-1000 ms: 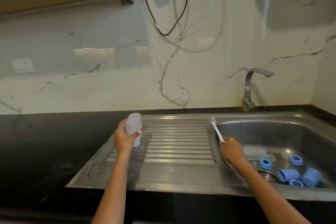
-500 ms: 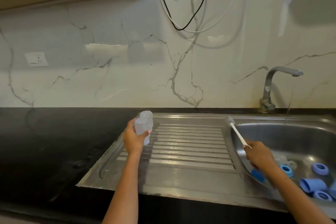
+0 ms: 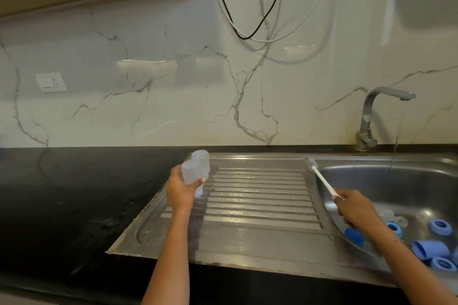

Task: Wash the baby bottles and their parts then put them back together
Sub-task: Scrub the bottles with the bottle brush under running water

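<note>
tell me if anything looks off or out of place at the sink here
Nothing looks spilled or broken. The blue bottle parts lie scattered in the sink basin, some tipped on their sides. The left hand holds a clear bottle over the drainboard; the right hand grips a bottle brush.

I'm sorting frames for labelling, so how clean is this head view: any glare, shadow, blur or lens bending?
Head view: bright streaks of glare on the marble backsplash and the steel drainboard; the left hand and its clear bottle cast a soft shadow on the ribs; wide-angle bending curves the counter edge; the blue bottle parts at the right edge look soft.
</note>
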